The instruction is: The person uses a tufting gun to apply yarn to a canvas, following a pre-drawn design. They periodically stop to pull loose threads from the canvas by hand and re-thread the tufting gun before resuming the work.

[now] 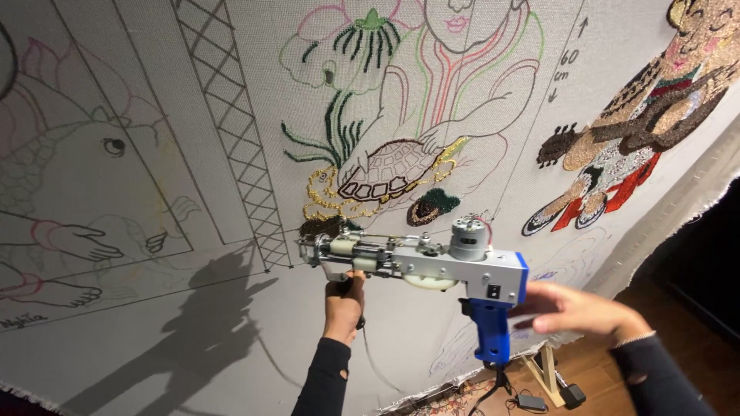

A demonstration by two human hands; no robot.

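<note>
Item, centre of the frame: tufting gun (432,262), grey body with blue grip, its nose against the stretched cloth (193,323) just below the dark tufted patch (324,226). Your left hand (344,302) is closed around the gun's front handle from beneath. Your right hand (574,310), lower right, hovers open and blurred just beside the blue grip, holding nothing; a stitched turtle (389,171) sits above.

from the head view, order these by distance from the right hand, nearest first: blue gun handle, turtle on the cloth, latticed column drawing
1. blue gun handle, just left of the right hand
2. turtle, up and to the left
3. latticed column drawing, farthest left
</note>
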